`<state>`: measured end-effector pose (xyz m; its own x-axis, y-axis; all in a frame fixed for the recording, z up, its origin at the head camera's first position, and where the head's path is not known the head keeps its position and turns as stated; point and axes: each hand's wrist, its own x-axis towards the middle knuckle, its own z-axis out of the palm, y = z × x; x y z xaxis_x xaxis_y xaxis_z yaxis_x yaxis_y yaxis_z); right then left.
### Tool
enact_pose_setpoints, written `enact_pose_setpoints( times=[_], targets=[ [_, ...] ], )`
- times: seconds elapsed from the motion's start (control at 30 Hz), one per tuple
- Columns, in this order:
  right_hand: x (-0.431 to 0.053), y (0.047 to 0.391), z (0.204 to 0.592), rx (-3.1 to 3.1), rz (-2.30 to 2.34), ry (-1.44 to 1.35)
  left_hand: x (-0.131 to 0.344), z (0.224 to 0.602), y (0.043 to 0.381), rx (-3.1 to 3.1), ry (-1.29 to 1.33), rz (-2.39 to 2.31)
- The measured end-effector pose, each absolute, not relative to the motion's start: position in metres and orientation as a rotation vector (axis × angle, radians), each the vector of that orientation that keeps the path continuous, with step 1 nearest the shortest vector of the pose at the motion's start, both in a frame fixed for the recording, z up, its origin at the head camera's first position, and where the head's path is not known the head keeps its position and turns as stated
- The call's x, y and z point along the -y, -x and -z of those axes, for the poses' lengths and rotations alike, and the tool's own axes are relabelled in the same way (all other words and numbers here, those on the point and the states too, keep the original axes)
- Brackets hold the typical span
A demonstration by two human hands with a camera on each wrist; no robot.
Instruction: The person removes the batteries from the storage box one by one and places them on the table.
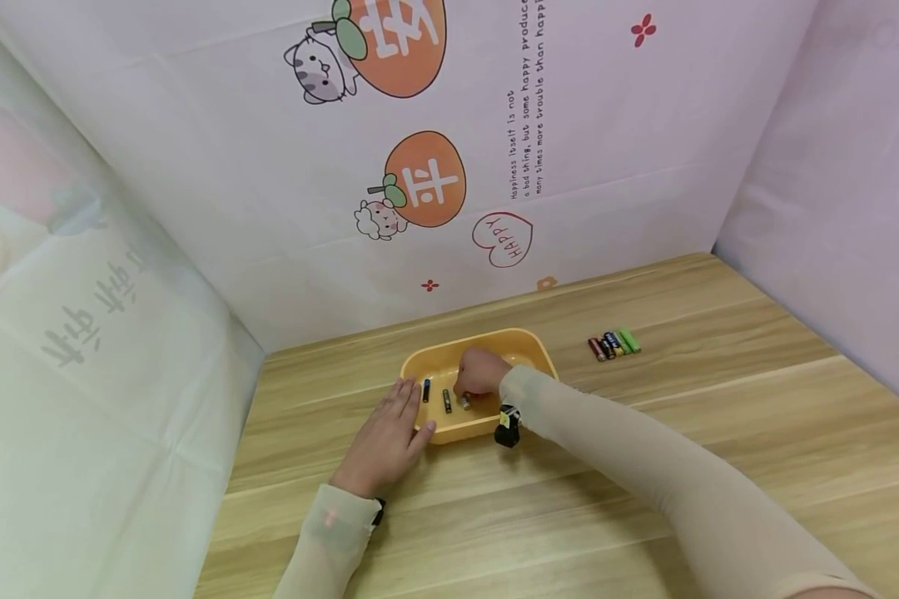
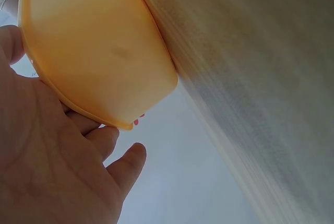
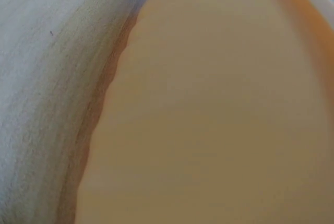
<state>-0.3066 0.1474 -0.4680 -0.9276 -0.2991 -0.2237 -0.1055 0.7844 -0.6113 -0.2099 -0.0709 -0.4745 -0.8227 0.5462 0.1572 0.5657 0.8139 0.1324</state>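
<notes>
A yellow plastic tray sits on the wooden table, and its outer wall fills much of the left wrist view. My left hand rests against the tray's left end, its fingers fairly straight along the rim. Inside the tray, my right hand has its fingers curled down at a small battery, seemingly pinching it; the fingertips are partly hidden. To the left lie a dark battery and a blue-topped black battery. Only the tray wall shows up close in the right wrist view, not the hand.
Right of the tray, several batteries in red, black, blue and green lie side by side on the wooden table. A printed white cloth stands behind the table, with more white cloth at the left and right.
</notes>
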Motion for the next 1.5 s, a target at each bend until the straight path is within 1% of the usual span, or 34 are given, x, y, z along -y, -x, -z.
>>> enact_pose_setpoints(
  times=[0.47,0.73,1.1,1.5],
  targets=[
    [-0.146,0.308,0.466,-2.661,0.901,0.320,0.072,0.472,0.211,2.876,0.897,0.251],
    [-0.150,0.312,0.467,-2.655,1.045,0.343,0.072,0.472,0.211,2.862,0.904,0.257],
    [-0.159,0.317,0.472,-2.476,1.267,0.255,0.072,0.474,0.212,2.865,0.901,0.258],
    [-0.163,0.308,0.466,-2.415,1.327,0.241,0.072,0.477,0.213,2.860,0.908,0.251]
  ],
)
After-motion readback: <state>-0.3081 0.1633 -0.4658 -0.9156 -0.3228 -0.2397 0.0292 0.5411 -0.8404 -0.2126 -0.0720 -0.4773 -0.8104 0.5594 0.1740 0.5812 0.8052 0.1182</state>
